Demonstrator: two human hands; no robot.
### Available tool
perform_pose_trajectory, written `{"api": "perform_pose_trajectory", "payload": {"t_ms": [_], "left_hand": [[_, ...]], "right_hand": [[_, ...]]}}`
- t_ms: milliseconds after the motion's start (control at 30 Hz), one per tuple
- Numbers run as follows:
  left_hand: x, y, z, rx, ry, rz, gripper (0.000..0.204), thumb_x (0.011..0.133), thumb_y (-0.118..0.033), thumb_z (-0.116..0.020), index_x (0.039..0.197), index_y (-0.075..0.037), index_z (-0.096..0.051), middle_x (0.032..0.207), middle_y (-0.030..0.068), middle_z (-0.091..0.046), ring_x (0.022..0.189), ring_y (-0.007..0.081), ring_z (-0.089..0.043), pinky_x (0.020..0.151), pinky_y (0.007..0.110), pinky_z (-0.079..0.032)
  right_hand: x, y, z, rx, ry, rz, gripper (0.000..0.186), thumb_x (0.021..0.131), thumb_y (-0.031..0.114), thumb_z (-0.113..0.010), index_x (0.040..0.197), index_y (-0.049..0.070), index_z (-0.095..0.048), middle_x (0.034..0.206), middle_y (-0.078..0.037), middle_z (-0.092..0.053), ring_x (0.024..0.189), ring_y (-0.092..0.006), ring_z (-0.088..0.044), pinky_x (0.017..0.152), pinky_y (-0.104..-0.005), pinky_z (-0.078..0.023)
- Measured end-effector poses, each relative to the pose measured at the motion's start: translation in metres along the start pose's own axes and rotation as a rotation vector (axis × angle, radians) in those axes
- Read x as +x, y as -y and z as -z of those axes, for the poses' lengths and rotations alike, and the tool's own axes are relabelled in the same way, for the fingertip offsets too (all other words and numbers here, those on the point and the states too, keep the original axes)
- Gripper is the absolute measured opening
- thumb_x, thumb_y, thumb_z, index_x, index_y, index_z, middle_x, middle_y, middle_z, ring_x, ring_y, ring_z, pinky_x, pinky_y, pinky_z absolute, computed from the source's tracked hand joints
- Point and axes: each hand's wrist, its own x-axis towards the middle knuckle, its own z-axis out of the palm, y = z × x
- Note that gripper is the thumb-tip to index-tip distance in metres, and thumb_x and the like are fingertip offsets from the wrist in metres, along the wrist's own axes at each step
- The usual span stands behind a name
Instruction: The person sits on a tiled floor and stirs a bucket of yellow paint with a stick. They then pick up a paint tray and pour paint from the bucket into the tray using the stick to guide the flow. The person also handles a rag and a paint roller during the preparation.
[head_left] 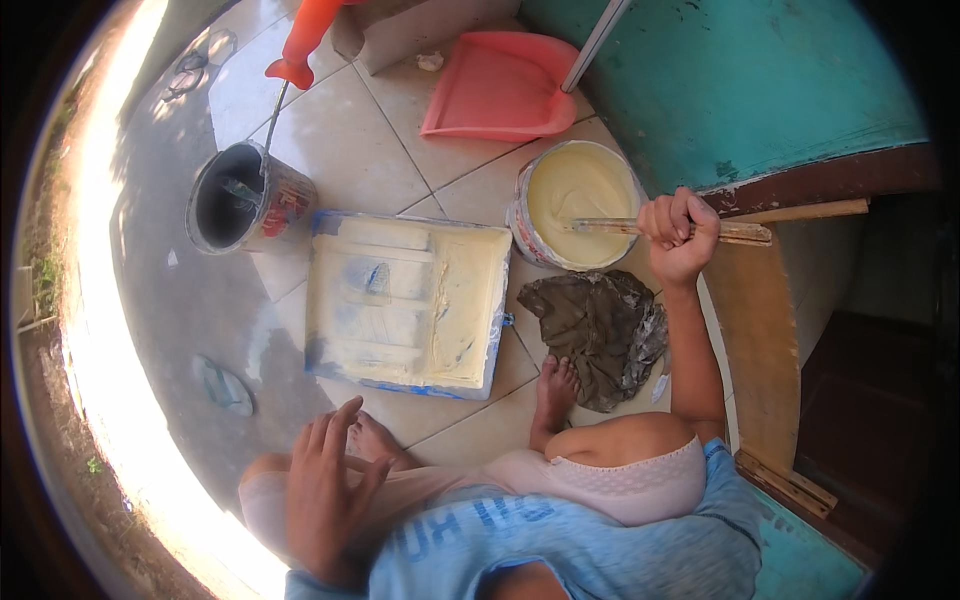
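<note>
My right hand (680,237) is wrapped round a wooden stick (605,226), whose far end dips into thick cream-coloured paint (580,190). The paint fills a round bucket (527,205) almost to its rim, and a swirl marks its surface. My left hand (325,480) hangs over my left knee with its fingers apart, holding nothing. Between my hands, on the tiles, lies a paint tray (402,245) with blue-stained edges, coated in the same cream paint. A crumpled dark cloth (590,325) lies just below the bucket, by my right foot.
A grey bucket (215,235) with a tool standing in it is at the left. Behind are a pink dustpan (500,85) and an orange handle (300,45). Wooden boards (750,330) stand at the right by the teal wall (760,90). A flip-flop (224,385) lies left of the tray.
</note>
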Motion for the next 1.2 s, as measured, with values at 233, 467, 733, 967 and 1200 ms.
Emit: {"api": "perform_pose_trajectory", "payload": {"t_ms": [233,467,733,967,1200], "left_hand": [[-0.002,0.003,-0.003,-0.008,-0.018,-0.026,0.071,0.078,-0.025,-0.081,0.140,-0.007,-0.051,0.116,0.0160,-0.063,0.112,0.0349,-0.060,0.094,0.044,-0.048],[-0.003,0.002,0.001,-0.010,-0.010,0.022,0.071,0.078,-0.027,-0.080,0.140,-0.006,-0.051,0.116,0.0165,-0.063,0.112,0.0355,-0.060,0.094,0.044,-0.048],[-0.002,0.002,-0.001,-0.012,-0.016,-0.015,0.067,0.080,-0.025,-0.078,0.139,-0.005,-0.052,0.116,0.0173,-0.063,0.111,0.0354,-0.059,0.094,0.044,-0.048],[-0.007,0.005,-0.001,-0.021,-0.038,0.019,0.069,0.078,-0.023,-0.080,0.139,-0.007,-0.052,0.115,0.0167,-0.063,0.111,0.0355,-0.060,0.093,0.044,-0.048],[-0.009,0.009,0.000,-0.030,-0.049,-0.027,0.069,0.078,-0.024,-0.080,0.139,-0.007,-0.052,0.114,0.0166,-0.063,0.111,0.0353,-0.060,0.094,0.044,-0.048]], "right_hand": [[-0.002,-0.004,0.003,-0.147,-0.025,0.177,0.039,0.099,0.028,-0.042,0.064,0.015,-0.030,0.051,0.003,-0.025,0.046,-0.0101,-0.018,0.050,-0.0313,-0.024],[-0.009,-0.001,0.001,-0.024,0.063,0.032,0.040,0.101,0.031,-0.040,0.064,0.016,-0.032,0.051,0.004,-0.028,0.045,-0.0093,-0.019,0.050,-0.0299,-0.024],[0.001,-0.010,0.007,-0.177,0.017,0.191,0.040,0.099,0.027,-0.041,0.064,0.014,-0.031,0.051,0.001,-0.027,0.046,-0.0104,-0.020,0.050,-0.0306,-0.025],[0.019,0.016,0.015,-0.282,-0.062,0.083,0.041,0.101,0.025,-0.041,0.063,0.013,-0.031,0.052,0.002,-0.028,0.046,-0.0090,-0.022,0.048,-0.0292,-0.025],[0.005,0.028,0.001,-0.131,-0.013,-0.115,0.042,0.103,0.029,-0.040,0.064,0.015,-0.032,0.051,0.004,-0.028,0.044,-0.0085,-0.021,0.047,-0.0284,-0.024]]}}
